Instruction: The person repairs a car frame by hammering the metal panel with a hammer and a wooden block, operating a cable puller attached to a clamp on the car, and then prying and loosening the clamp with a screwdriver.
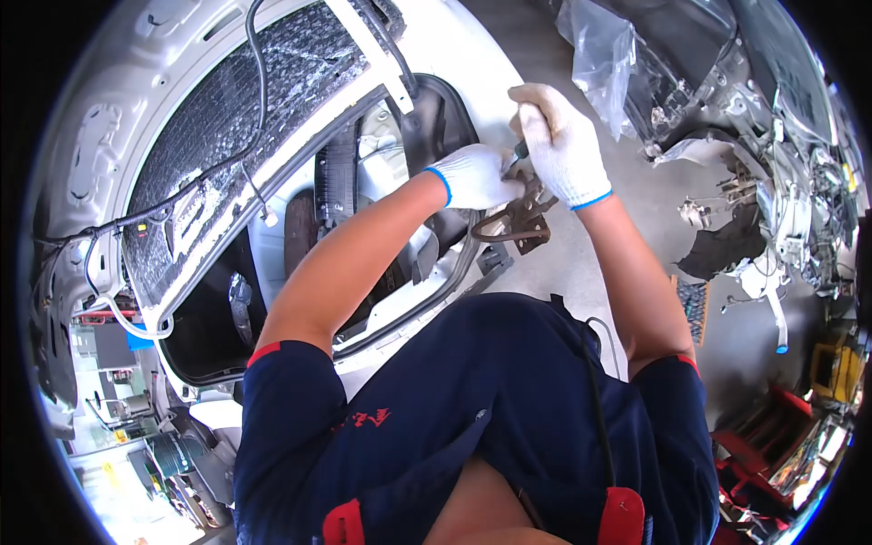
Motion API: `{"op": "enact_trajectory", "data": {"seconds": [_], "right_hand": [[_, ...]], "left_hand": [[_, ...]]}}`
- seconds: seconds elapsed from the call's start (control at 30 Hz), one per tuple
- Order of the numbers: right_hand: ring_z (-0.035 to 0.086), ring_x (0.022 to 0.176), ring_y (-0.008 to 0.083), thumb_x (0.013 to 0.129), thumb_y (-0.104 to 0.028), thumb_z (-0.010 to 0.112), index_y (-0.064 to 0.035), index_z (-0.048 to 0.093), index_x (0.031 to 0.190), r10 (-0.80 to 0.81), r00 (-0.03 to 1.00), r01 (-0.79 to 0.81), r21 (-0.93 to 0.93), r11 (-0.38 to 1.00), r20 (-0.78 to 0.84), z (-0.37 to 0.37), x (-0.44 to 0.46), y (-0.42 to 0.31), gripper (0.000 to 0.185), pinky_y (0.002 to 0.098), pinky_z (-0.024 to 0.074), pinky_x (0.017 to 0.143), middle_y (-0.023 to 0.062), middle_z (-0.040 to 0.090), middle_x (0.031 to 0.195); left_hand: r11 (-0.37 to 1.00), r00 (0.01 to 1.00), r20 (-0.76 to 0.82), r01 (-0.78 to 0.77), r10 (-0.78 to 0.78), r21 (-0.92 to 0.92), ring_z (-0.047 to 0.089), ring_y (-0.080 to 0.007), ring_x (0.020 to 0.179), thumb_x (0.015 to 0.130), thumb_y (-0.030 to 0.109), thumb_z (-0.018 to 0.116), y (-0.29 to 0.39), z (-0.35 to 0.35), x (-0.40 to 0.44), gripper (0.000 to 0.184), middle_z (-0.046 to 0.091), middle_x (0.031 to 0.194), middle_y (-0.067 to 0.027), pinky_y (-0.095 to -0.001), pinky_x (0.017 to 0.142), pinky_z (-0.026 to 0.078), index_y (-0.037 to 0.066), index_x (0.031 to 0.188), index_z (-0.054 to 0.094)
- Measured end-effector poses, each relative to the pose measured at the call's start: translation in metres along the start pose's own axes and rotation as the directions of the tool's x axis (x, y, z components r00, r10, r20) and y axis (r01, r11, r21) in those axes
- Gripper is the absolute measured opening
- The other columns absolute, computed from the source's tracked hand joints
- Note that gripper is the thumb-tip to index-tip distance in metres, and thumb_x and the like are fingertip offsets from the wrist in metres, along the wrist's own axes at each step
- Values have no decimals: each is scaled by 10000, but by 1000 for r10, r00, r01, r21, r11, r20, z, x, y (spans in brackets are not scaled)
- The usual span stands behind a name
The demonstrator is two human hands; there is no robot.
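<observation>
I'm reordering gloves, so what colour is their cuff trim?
Blue cuff trim, clearest in the head view.

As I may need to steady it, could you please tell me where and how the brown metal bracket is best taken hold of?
I'd grip the brown metal bracket by its curved bar, probably coming from the wearer's side, low in the picture: the bar bows out below the gloved left hand, and looks slim enough to close fingers around.

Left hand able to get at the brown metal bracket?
Likely yes: the left hand is close beside the brown metal bracket, with nothing visible blocking it; actual contact is hard to tell.
</observation>
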State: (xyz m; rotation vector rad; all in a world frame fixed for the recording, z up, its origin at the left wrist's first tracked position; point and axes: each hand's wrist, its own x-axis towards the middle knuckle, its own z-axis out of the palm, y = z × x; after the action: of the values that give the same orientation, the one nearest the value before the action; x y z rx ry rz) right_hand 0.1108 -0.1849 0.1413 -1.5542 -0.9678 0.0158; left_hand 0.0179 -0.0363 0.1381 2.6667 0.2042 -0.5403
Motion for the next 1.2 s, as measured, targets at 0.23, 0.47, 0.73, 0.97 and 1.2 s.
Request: {"op": "enact_trajectory", "data": {"seconds": [0.23, 0.47, 0.73, 0.97, 1.2], "right_hand": [[759, 876, 298, 1058, -72, 617, -47, 719, 1221, -50, 998, 45, -123, 991, -41, -11, -10, 4, 194, 387, 600, 835, 144, 748, 947], [751, 967, 340, 1058, -96, 622, -46, 716, 1216, -157, 986, 142, -207, 968, -61, -5, -15, 8, 191, 413, 594, 889, 153, 754, 1014], [734, 1037, 396, 1039, -99, 614, -43, 713, 1194, -190, 981, 173, -254, 952, -43, -5, -23, -4, 192, 458, 585, 937, 193, 751, 1088], [725, 993, 413, 1038, -82, 615, -39, 701, 1203, -102, 995, 93, -240, 966, -24, -10, -38, -20, 191, 475, 588, 895, 206, 736, 1062], [697, 973, 420, 926, 11, 678, -62, 710, 1190, -283, 959, 267, -353, 897, 7, -3, -112, -48, 276, 511, 575, 888, 179, 735, 1062]], "left_hand": [[893, 934, -277, -312, 226, -325, 699, -428, 1245, 1008, 385, 709, -35, 22, -31, 615, 717, 1310, -289, -455, 1090, 532, 27, 1488, 567], [901, 759, -634, -366, 146, -231, 744, -380, 1003, 939, 210, 818, -30, 59, -42, 324, 724, 1082, -169, -451, 875, 596, 51, 1158, 641], [868, 703, -630, -488, 329, -90, 706, -359, 906, 908, 101, 811, -39, 56, -39, 216, 665, 1013, -159, -433, 811, 580, 38, 1036, 648], [953, 853, -503, -254, 139, -168, 743, -456, 1053, 972, 210, 746, -20, 43, -39, 296, 749, 1150, -242, -520, 925, 596, 37, 1195, 656], [948, 942, -196, -227, 271, 224, 750, -442, 1004, 966, 236, 679, -12, 24, -12, 310, 765, 1035, -243, -555, 881, 587, 56, 1219, 682]]}}
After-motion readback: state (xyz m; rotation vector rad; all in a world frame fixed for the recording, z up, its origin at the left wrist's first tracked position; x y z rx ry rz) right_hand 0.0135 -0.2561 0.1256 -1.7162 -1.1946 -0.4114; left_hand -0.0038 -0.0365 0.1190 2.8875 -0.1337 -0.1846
